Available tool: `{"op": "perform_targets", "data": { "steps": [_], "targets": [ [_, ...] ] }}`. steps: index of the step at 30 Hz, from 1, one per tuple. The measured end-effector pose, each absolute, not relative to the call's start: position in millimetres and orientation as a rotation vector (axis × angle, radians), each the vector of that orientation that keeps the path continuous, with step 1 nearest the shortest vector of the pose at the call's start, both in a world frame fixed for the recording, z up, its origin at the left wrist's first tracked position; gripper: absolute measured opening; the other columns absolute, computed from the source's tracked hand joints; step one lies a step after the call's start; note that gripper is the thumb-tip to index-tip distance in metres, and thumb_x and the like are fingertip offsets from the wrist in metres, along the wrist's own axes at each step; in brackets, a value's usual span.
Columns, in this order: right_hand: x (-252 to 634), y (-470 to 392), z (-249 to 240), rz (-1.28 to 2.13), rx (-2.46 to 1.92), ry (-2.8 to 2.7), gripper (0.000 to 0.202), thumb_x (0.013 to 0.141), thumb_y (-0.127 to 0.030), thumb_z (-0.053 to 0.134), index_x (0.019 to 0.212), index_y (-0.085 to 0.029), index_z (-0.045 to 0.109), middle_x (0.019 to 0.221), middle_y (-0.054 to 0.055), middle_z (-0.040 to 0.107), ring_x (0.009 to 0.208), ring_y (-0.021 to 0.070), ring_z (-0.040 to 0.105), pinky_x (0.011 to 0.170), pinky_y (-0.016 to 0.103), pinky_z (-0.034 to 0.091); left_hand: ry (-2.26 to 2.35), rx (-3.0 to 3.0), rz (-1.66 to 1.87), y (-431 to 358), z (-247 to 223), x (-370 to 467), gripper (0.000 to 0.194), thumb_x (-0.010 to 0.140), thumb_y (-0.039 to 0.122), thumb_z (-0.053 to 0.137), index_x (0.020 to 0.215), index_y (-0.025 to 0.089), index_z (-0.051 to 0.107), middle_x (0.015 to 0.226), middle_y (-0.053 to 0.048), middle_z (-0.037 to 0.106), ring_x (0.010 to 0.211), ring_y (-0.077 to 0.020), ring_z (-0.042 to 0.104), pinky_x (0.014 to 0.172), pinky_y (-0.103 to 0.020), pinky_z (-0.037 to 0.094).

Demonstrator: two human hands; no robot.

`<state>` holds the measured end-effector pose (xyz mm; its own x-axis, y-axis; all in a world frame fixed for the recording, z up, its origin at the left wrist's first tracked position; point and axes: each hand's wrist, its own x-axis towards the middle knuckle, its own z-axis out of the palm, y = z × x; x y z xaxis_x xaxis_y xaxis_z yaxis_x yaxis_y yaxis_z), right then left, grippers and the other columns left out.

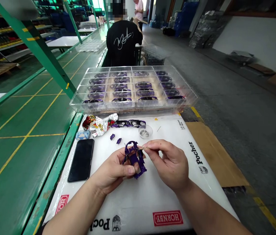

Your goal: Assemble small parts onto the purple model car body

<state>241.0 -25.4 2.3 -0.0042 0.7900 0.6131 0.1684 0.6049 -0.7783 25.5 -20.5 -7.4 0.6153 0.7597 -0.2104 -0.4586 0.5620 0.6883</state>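
The car part (135,159) is held over the middle of the bench (138,202); the phone (81,160) is laid to its left; the small cup (145,131) is set behind it; the tray (133,86) is placed farthest back.

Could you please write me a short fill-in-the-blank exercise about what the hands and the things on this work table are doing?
1. The left hand holds a car body shell whose colour is ____.
2. The right hand pinches a thin ____ against the shell.
3. The black phone lies on the table to the ____ of the left hand.
4. Beyond the hands, more shells sit in a clear compartmented ____.

Missing words: purple; stick; left; tray
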Motion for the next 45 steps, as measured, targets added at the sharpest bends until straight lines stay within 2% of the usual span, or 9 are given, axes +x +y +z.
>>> {"op": "perform_targets", "data": {
  "steps": [4,9,16,19,23,27,33,41,45],
  "targets": [
    [241.0,-25.3,0.8,0.602,-0.848,-1.523,0.027,0.105,-0.005,0.081,0.12,-0.028,0.081,0.111,0.003,0.089,0.1,0.0222,0.089,0.085,0.034,0.075,0.516,0.623,0.76,-20.8,-8.3,25.9,0.057,0.075,0.028,0.11,0.123,0.014,0.083,0.082,-0.003,0.07,0.063,-0.007,0.044,0.054,-0.021,0.027],
    [240.5,-25.1,1.0,0.597,-0.851,-1.523,0.028,0.105,-0.005,0.082,0.12,-0.029,0.081,0.111,0.001,0.089,0.101,0.0205,0.088,0.086,0.032,0.074,0.528,0.628,0.768,-21.4,-7.8,26.0,0.067,0.074,0.027,0.111,0.133,0.015,0.081,0.081,-0.002,0.068,0.066,-0.0085,0.047,0.058,-0.021,0.029],
    [240.5,-25.7,1.3,0.621,-0.862,-1.505,0.026,0.105,-0.007,0.083,0.119,-0.028,0.081,0.11,0.002,0.089,0.098,0.0205,0.087,0.084,0.031,0.073,0.541,0.627,0.749,-20.9,-5.8,26.7,0.071,0.072,0.032,0.112,0.134,0.015,0.081,0.081,-0.001,0.067,0.065,-0.0085,0.045,0.058,-0.022,0.028],
    [240.4,-26.1,1.7,0.638,-0.862,-1.497,0.025,0.105,-0.007,0.082,0.118,-0.028,0.081,0.109,0.002,0.089,0.097,0.0202,0.087,0.083,0.032,0.073,0.558,0.631,0.748,-20.7,-4.2,27.1,0.07,0.071,0.033,0.113,0.13,0.015,0.081,0.082,-0.001,0.067,0.067,-0.009,0.045,0.059,-0.023,0.028],
    [240.2,-25.7,2.1,0.628,-0.863,-1.502,0.022,0.106,-0.01,0.082,0.118,-0.028,0.081,0.107,0.003,0.089,0.096,0.0219,0.088,0.082,0.034,0.074,0.543,0.641,0.756,-20.9,-3.5,27.1,0.057,0.074,0.031,0.111,0.12,0.016,0.08,0.081,-0.001,0.066,0.067,-0.0089,0.046,0.059,-0.023,0.029],
    [240.4,-25.4,2.3,0.624,-0.868,-1.503,0.019,0.106,-0.012,0.083,0.117,-0.028,0.082,0.108,0.003,0.089,0.096,0.0224,0.088,0.082,0.035,0.075,0.557,0.644,0.76,-21.5,-3.8,26.7,0.057,0.073,0.033,0.112,0.117,0.015,0.079,0.082,-0.001,0.067,0.068,-0.01,0.048,0.059,-0.023,0.03],
    [240.1,-25.7,0.7,0.617,-0.881,-1.501,0.021,0.106,-0.011,0.083,0.118,-0.028,0.082,0.108,0.002,0.089,0.097,0.0223,0.088,0.082,0.034,0.075,0.553,0.629,0.767,-21.4,-4.3,26.4,0.072,0.072,0.03,0.112,0.134,0.016,0.077,0.083,-0.001,0.07,0.068,-0.0108,0.051,0.061,-0.023,0.032],
    [241.2,-25.7,1.7,0.618,-0.884,-1.511,0.023,0.106,-0.009,0.082,0.119,-0.029,0.082,0.11,0.002,0.089,0.099,0.0215,0.088,0.082,0.033,0.073,0.516,0.628,0.777,-21.8,-7.7,26.3,0.072,0.076,0.026,0.11,0.14,0.016,0.077,0.087,-0.003,0.072,0.07,-0.0102,0.055,0.063,-0.022,0.038],
    [240.8,-26.0,1.7,0.627,-0.876,-1.511,0.024,0.107,-0.007,0.08,0.118,-0.028,0.081,0.11,0.002,0.089,0.099,0.021,0.088,0.08,0.032,0.073,0.538,0.603,0.787,-22.3,-9.7,26.9,0.078,0.073,0.025,0.112,0.141,0.018,0.076,0.095,-0.005,0.074,0.074,-0.0114,0.06,0.066,-0.022,0.042]
  ]
}}
